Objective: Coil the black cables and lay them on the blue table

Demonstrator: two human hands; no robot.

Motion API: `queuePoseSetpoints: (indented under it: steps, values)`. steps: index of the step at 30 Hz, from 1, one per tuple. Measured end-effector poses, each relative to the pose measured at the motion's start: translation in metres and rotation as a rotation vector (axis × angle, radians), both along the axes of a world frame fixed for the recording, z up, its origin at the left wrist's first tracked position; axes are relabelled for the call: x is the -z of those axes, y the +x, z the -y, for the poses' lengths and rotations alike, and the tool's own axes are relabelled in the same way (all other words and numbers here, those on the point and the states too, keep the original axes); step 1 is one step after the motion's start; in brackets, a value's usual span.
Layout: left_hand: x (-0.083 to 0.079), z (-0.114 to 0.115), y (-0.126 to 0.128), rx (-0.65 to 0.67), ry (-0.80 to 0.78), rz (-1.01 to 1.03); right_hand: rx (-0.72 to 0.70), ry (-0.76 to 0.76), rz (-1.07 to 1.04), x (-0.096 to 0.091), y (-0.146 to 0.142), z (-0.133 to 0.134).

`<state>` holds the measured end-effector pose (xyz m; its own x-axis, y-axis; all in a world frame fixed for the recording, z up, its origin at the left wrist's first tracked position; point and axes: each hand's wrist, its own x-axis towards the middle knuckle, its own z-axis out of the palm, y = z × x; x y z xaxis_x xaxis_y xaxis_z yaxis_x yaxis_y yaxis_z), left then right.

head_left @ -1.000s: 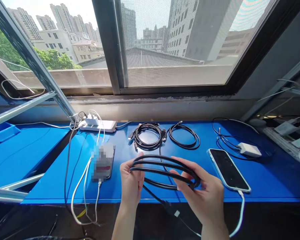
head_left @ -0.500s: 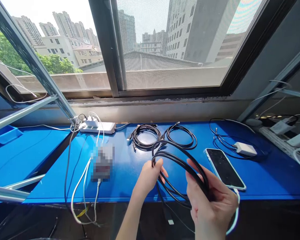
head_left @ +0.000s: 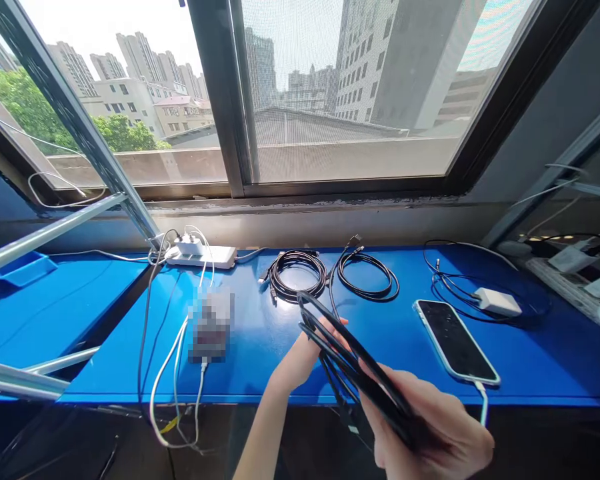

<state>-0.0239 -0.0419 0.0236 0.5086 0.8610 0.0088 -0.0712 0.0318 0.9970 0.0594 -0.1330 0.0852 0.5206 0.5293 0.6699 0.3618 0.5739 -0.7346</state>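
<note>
My right hand point(head_left: 425, 420) is wrapped round a loosely coiled black cable point(head_left: 353, 363), held tilted above the desk's front edge. The loops reach left from that hand and partly cover my left hand point(head_left: 313, 343). A single strand with a plug point(head_left: 356, 239) at its tip rises from my left hand, whose fingers are closed on the cable, though the coil hides much of the grip. Lower strands of the bundle hang below the loops. Behind my hands, a coiled black cable point(head_left: 279, 287) and another coil point(head_left: 394, 280) lie flat on the blue desk point(head_left: 260, 360).
A phone point(head_left: 457, 343) with a white lead lies right of my hands. Beyond it sits a white charger point(head_left: 500, 302) with black cable. On the left are a blurred-out device point(head_left: 211, 333), white cords and a power strip point(head_left: 225, 257). A metal frame point(head_left: 97, 163) stands by the window.
The held coil has swung lower and turned more edge-on. My right hand has come lower and nearer. My left hand has slipped behind the loops, and a plug end now sticks up.
</note>
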Motion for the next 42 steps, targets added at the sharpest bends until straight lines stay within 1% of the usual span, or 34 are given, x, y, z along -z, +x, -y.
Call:
queuePoseSetpoints:
  steps: [2, 4, 6, 7, 9, 11, 15, 17, 20, 23, 25, 26, 27, 30, 31, 32, 34, 35, 36, 37, 39, 41, 42]
  values:
    - [-0.008, 0.001, 0.006, -0.094, -0.014, 0.121, -0.043, -0.073, -0.248, 0.004, -0.001, -0.005]
    - [-0.016, 0.003, 0.008, -0.2, -0.037, 0.276, -0.148, -0.111, -0.431, 0.009, 0.002, -0.013]
    - [-0.022, 0.005, 0.006, -0.231, -0.09, 0.394, -0.251, -0.147, -0.523, 0.014, 0.009, -0.023]
    - [-0.025, 0.007, 0.004, -0.251, -0.103, 0.434, -0.271, -0.173, -0.543, 0.015, 0.013, -0.028]
    - [-0.028, 0.009, -0.002, -0.332, -0.082, 0.472, -0.257, -0.234, -0.532, 0.018, 0.02, -0.034]
    - [-0.031, 0.012, -0.009, -0.438, -0.001, 0.431, -0.208, -0.277, -0.468, 0.019, 0.022, -0.037]
    - [-0.042, 0.019, -0.019, -0.664, 0.107, 0.199, -0.106, -0.364, -0.319, 0.02, 0.015, -0.034]
    - [-0.049, 0.024, -0.024, -0.736, 0.154, 0.111, -0.069, -0.381, -0.245, 0.021, 0.011, -0.034]
    - [-0.057, 0.032, -0.029, -0.768, 0.274, 0.011, -0.037, -0.354, -0.119, 0.028, 0.011, -0.039]
    - [-0.062, 0.04, -0.032, -0.792, 0.365, -0.04, 0.003, -0.325, 0.064, 0.036, 0.016, -0.046]
    - [-0.063, 0.045, -0.032, -0.801, 0.382, -0.041, 0.035, -0.356, 0.163, 0.041, 0.021, -0.049]
    - [-0.064, 0.047, -0.032, -0.805, 0.381, -0.03, 0.034, -0.395, 0.18, 0.042, 0.023, -0.05]
    - [-0.064, 0.048, -0.031, -0.811, 0.38, -0.014, 0.005, -0.45, 0.173, 0.043, 0.024, -0.05]
    - [-0.066, 0.05, -0.028, -0.826, 0.369, 0.027, -0.218, -0.658, 0.042, 0.044, 0.024, -0.048]
    - [-0.066, 0.051, -0.027, -0.819, 0.354, 0.029, -0.271, -0.712, -0.012, 0.045, 0.023, -0.048]
    - [-0.067, 0.051, -0.026, -0.807, 0.336, 0.026, -0.283, -0.744, -0.06, 0.045, 0.021, -0.047]
    - [-0.067, 0.051, -0.027, -0.783, 0.316, 0.011, -0.211, -0.734, -0.142, 0.048, 0.02, -0.047]
    - [-0.066, 0.051, -0.027, -0.78, 0.325, -0.007, -0.17, -0.705, -0.172, 0.05, 0.021, -0.048]
    - [-0.066, 0.052, -0.027, -0.776, 0.354, -0.029, -0.16, -0.679, -0.193, 0.052, 0.022, -0.05]
    - [-0.065, 0.052, -0.027, -0.766, 0.398, -0.05, -0.179, -0.665, -0.207, 0.054, 0.023, -0.052]
    - [-0.062, 0.053, -0.028, -0.766, 0.471, -0.078, -0.271, -0.688, -0.213, 0.056, 0.026, -0.055]
    - [-0.058, 0.052, -0.028, -0.815, 0.469, -0.06, -0.361, -0.736, -0.213, 0.052, 0.026, -0.055]
    - [-0.056, 0.051, -0.028, -0.856, 0.438, -0.026, -0.373, -0.74, -0.218, 0.048, 0.024, -0.054]
